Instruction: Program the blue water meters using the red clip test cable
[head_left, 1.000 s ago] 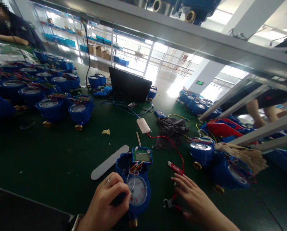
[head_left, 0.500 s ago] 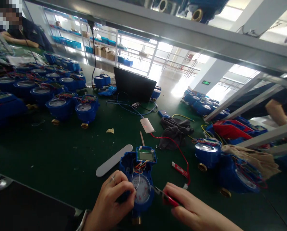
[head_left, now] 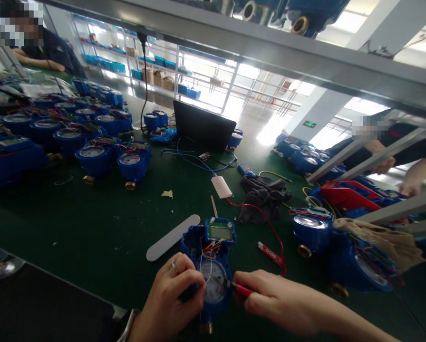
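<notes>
Left grip: the left hand (head_left: 170,297) is curled closed around the left side of the blue water meter (head_left: 209,266), thumb and forefinger pinched by the dial where thin white wires hang; a ring shows on one finger
Right grip: the right hand (head_left: 273,301) is clamped on a red-handled tool (head_left: 238,288), whose dark tip touches the right edge of the meter's dial
Meter: it lies flat on the green surface (head_left: 91,223) just in front of the person, cover off, a green circuit board (head_left: 220,231) tilted up at its far end, coloured wires bunched between board and dial, a brass fitting at the near end
Near left: a long white strip (head_left: 172,231) lies slantwise, just beside the meter
Near right: a small red device (head_left: 270,253) on a red cable (head_left: 266,221) that runs back to a white box (head_left: 221,186)
Right side: two more blue meters (head_left: 311,230) with a beige cloth (head_left: 380,240) draped across them
Middle: a dark cloth (head_left: 265,199) is crumpled beyond the red cable
Far: an open laptop (head_left: 202,127) seen from behind
Far left: rows of blue meters (head_left: 91,147), a seated person (head_left: 45,47) behind them
</notes>
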Demonstrator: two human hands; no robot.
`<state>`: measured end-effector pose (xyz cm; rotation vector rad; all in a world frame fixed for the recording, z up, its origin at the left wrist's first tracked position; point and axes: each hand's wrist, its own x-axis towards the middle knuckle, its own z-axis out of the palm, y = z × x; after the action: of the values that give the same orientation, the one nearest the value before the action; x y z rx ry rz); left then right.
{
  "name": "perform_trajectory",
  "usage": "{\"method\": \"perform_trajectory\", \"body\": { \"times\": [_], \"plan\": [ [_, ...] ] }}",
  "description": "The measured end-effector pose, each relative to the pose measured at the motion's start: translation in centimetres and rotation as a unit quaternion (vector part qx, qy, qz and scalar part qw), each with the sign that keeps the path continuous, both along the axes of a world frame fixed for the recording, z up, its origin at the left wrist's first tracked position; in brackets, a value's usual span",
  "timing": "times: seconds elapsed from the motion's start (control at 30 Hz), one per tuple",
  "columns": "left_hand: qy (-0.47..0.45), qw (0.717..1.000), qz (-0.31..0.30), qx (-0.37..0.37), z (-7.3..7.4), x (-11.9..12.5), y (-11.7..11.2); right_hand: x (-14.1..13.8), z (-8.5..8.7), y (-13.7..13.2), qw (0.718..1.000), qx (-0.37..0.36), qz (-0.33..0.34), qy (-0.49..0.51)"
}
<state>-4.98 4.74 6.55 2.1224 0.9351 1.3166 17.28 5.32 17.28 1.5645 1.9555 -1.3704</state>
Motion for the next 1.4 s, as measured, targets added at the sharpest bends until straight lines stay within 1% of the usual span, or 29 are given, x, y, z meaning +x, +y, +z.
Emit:
{"method": "perform_trajectory", "body": {
  "times": [0.17, 0.3, 0.37, 0.43, 0.53, 0.63, 0.7, 0.73, 0.8, 0.83, 0.9, 0.97, 1.03, 1.1, 1.13, 1.2, 1.23, 1.27, 1.3, 1.33, 1.4],
  "plan": [
    [0.003, 1.0, -0.002, 0.0, 0.0, 0.0, 0.0, 0.1, -0.5, 0.0, 0.999, 0.0, -0.005, 0.034],
    [0.004, 1.0, 0.0, 0.001, -0.2, 0.1, 0.1, 0.0, -0.4, -0.1, 1.0, 0.015, -0.008, 0.021],
    [0.002, 1.0, 0.004, 0.0, -0.2, 0.0, 0.1, 0.5, -0.6, -0.4, 1.0, 0.024, -0.016, 0.0],
    [-0.003, 1.0, 0.006, -0.006, -0.1, -0.2, 0.0, 1.7, -1.4, -0.7, 0.997, 0.065, -0.028, -0.029],
    [-0.016, 1.0, 0.011, -0.021, 0.0, -0.8, -0.1, 4.2, -3.6, -1.1, 0.985, 0.147, -0.05, -0.074],
    [-0.03, 0.999, 0.0, -0.036, 0.2, -1.2, 0.1, 6.0, -5.5, -1.0, 0.976, 0.182, -0.076, -0.089],
    [-0.039, 0.998, -0.008, -0.041, 0.5, -1.2, 0.3, 6.1, -6.2, -0.4, 0.965, 0.229, -0.114, -0.056],
    [-0.043, 0.998, -0.01, -0.041, 0.6, -1.1, 0.3, 5.9, -6.4, 0.0, 0.954, 0.263, -0.137, -0.031],
    [-0.051, 0.998, -0.014, -0.041, 0.8, -1.0, 0.3, 5.1, -6.7, 1.3, 0.93, 0.323, -0.17, 0.025],
    [-0.054, 0.998, -0.017, -0.042, 0.9, -0.9, 0.3, 4.5, -6.8, 2.0, 0.922, 0.339, -0.177, 0.052],
    [-0.061, 0.997, -0.018, -0.045, 0.7, -1.0, 0.1, 3.4, -7.1, 3.5, 0.918, 0.343, -0.167, 0.105],
    [-0.068, 0.996, 0.013, -0.061, 0.1, -1.1, 0.0, 2.5, -7.2, 4.6, 0.92, 0.336, -0.143, 0.141],
    [-0.072, 0.99, 0.062, -0.101, -0.8, -1.1, 0.2, 2.0, -7.2, 5.0, 0.916, 0.35, -0.123, 0.154],
    [-0.071, 0.98, 0.084, -0.166, -1.7, -1.1, 0.7, 1.8, -7.0, 4.8, 0.902, 0.385, -0.118, 0.157],
    [-0.072, 0.974, 0.075, -0.203, -2.1, -0.9, 1.0, 1.8, -6.9, 4.5, 0.889, 0.412, -0.112, 0.164],
    [-0.078, 0.957, 0.039, -0.275, -2.6, -0.6, 1.6, 1.9, -6.6, 3.9, 0.864, 0.461, -0.073, 0.188],
    [-0.083, 0.949, 0.021, -0.303, -2.8, -0.5, 1.8, 1.9, -6.5, 3.6, 0.856, 0.472, -0.045, 0.204],
    [-0.09, 0.943, 0.006, -0.322, -2.9, -0.3, 2.0, 2.0, -6.5, 3.4, 0.855, 0.471, -0.017, 0.217],
    [-0.097, 0.939, -0.004, -0.331, -3.1, -0.2, 2.1, 1.9, -6.5, 3.2, 0.859, 0.459, 0.001, 0.226],
    [-0.103, 0.937, -0.009, -0.333, -3.1, -0.1, 2.2, 1.9, -6.6, 3.2, 0.87, 0.438, 0.005, 0.228],
    [-0.112, 0.939, -0.012, -0.324, -3.3, 0.0, 2.2, 1.7, -6.7, 3.3, 0.895, 0.392, -0.019, 0.214]
  ]
}}
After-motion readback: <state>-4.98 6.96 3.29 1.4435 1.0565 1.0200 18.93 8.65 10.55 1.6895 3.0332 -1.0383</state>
